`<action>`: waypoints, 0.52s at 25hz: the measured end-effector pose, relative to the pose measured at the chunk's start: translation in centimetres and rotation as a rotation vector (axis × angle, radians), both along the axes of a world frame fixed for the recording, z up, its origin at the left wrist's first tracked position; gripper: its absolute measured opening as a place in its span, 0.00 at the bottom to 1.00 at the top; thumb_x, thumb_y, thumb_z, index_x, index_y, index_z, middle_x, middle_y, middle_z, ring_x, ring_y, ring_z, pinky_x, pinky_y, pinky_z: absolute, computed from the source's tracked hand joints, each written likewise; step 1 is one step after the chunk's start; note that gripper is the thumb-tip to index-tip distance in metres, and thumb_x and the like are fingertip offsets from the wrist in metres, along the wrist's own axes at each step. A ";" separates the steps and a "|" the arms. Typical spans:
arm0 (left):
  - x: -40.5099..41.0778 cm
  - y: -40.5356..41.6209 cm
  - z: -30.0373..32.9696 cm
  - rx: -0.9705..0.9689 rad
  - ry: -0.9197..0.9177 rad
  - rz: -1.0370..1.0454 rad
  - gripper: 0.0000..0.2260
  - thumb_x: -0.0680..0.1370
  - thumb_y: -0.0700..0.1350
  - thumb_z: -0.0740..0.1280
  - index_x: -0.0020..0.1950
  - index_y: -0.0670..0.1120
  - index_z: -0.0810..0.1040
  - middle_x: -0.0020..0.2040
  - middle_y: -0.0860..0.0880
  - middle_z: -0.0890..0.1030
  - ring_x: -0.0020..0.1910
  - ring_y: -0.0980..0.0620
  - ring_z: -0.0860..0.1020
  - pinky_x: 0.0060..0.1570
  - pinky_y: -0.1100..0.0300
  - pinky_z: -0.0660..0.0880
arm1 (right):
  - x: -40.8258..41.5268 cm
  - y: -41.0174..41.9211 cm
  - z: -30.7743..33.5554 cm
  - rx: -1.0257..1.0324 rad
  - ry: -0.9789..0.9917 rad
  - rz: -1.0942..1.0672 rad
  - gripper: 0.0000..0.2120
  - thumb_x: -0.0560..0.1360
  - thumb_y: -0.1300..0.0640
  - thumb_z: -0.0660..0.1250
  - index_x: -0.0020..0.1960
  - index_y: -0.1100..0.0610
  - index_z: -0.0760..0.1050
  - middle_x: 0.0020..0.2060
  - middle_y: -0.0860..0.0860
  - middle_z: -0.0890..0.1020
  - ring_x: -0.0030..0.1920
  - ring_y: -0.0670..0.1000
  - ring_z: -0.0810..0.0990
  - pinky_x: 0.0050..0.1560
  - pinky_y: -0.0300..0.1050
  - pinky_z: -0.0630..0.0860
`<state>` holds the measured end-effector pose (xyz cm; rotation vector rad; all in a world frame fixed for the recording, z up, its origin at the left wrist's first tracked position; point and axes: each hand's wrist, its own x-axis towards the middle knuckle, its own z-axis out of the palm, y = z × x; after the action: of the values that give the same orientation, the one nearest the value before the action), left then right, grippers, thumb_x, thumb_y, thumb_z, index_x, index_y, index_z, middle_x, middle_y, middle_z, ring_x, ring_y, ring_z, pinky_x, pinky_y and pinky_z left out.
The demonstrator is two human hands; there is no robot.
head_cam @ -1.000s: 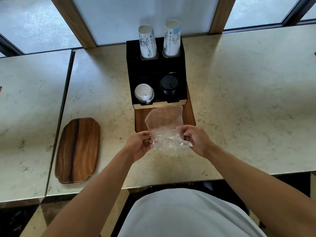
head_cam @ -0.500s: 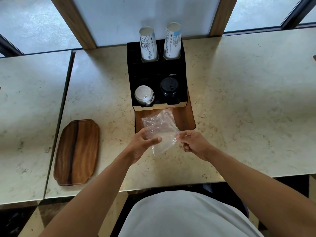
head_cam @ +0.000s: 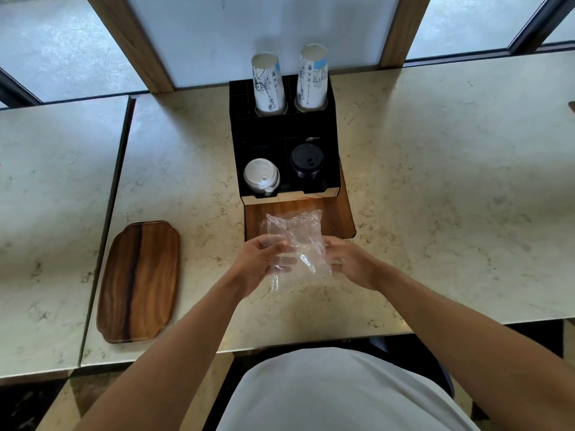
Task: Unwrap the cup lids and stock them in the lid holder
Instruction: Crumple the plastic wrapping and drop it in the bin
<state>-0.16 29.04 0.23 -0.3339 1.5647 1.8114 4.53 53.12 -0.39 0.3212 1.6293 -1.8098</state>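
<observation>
Between my hands, above the marble counter, I hold an empty clear plastic wrapper point(head_cam: 295, 241). My left hand point(head_cam: 264, 262) grips its left side, with the fingers behind the film. My right hand point(head_cam: 348, 261) pinches its right edge. Beyond them stands the black lid holder point(head_cam: 333, 126). A stack of white lids point(head_cam: 261, 175) fills its front left compartment and a stack of black lids point(head_cam: 307, 160) the front right. I see no lids inside the wrapper.
Two stacks of printed paper cups point(head_cam: 269, 84) stand upside down in the holder's back slots. The holder rests on a wooden board point(head_cam: 342, 213). A second wooden tray point(head_cam: 140, 281) lies at the left near the counter's front edge. Windows run behind the counter.
The wrapper has been turned and gathered between both hands. My left hand slid under and behind the film, and the hands came closer together.
</observation>
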 end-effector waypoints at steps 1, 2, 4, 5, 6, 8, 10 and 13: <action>0.0 0.2 0.1 -0.002 -0.010 -0.021 0.15 0.79 0.41 0.72 0.63 0.35 0.79 0.57 0.36 0.85 0.55 0.34 0.84 0.46 0.49 0.84 | -0.3 -0.1 0.1 -0.046 -0.022 -0.002 0.28 0.76 0.44 0.67 0.73 0.52 0.71 0.68 0.58 0.78 0.67 0.60 0.76 0.72 0.57 0.71; 0.0 0.3 0.1 -0.004 -0.019 -0.045 0.16 0.79 0.41 0.72 0.64 0.34 0.78 0.57 0.36 0.85 0.55 0.34 0.84 0.47 0.48 0.84 | -0.5 -0.3 0.3 -0.060 -0.008 0.013 0.30 0.77 0.39 0.67 0.74 0.52 0.70 0.71 0.57 0.76 0.70 0.57 0.75 0.73 0.56 0.70; 0.0 0.6 0.1 -0.006 -0.041 -0.094 0.17 0.79 0.41 0.72 0.65 0.34 0.77 0.57 0.36 0.85 0.55 0.34 0.84 0.51 0.46 0.84 | -1.0 -0.8 0.7 0.017 0.101 0.044 0.33 0.77 0.31 0.64 0.74 0.50 0.72 0.69 0.50 0.79 0.68 0.47 0.78 0.68 0.49 0.73; 0.1 0.8 0.0 -0.007 -0.054 -0.114 0.17 0.79 0.41 0.72 0.66 0.34 0.77 0.58 0.36 0.85 0.55 0.34 0.84 0.53 0.45 0.83 | -1.1 -1.1 1.0 0.092 0.151 0.034 0.33 0.76 0.30 0.64 0.72 0.51 0.74 0.65 0.49 0.82 0.63 0.44 0.81 0.62 0.45 0.77; 0.1 0.9 0.0 -0.006 -0.066 -0.127 0.17 0.80 0.41 0.72 0.66 0.36 0.77 0.58 0.36 0.84 0.56 0.35 0.84 0.55 0.43 0.83 | -1.2 -1.3 1.0 0.168 0.178 -0.001 0.32 0.76 0.30 0.64 0.68 0.53 0.77 0.59 0.50 0.85 0.56 0.44 0.84 0.56 0.43 0.80; 0.2 1.1 0.1 0.004 -0.083 -0.134 0.17 0.80 0.45 0.71 0.66 0.40 0.79 0.60 0.37 0.84 0.57 0.37 0.84 0.59 0.41 0.80 | -1.5 -1.5 0.5 0.211 0.173 -0.094 0.26 0.76 0.34 0.67 0.60 0.55 0.80 0.50 0.51 0.87 0.50 0.52 0.87 0.50 0.44 0.82; 0.1 1.3 0.4 0.003 -0.076 -0.135 0.17 0.80 0.53 0.70 0.65 0.45 0.82 0.60 0.40 0.84 0.57 0.39 0.84 0.59 0.40 0.80 | -1.7 -1.8 0.0 0.175 0.133 -0.157 0.22 0.77 0.40 0.70 0.56 0.59 0.81 0.46 0.53 0.88 0.47 0.55 0.88 0.48 0.47 0.84; -0.4 1.7 0.6 -0.055 -0.027 -0.088 0.17 0.81 0.56 0.67 0.60 0.45 0.84 0.57 0.42 0.86 0.54 0.40 0.85 0.50 0.48 0.83 | -1.8 -2.1 -0.4 0.214 0.123 -0.181 0.15 0.77 0.45 0.72 0.50 0.59 0.82 0.40 0.50 0.87 0.40 0.49 0.86 0.44 0.44 0.83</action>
<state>-0.52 30.73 0.85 -0.3095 1.5880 1.6925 2.69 51.04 -0.78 0.4746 1.9404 -1.8194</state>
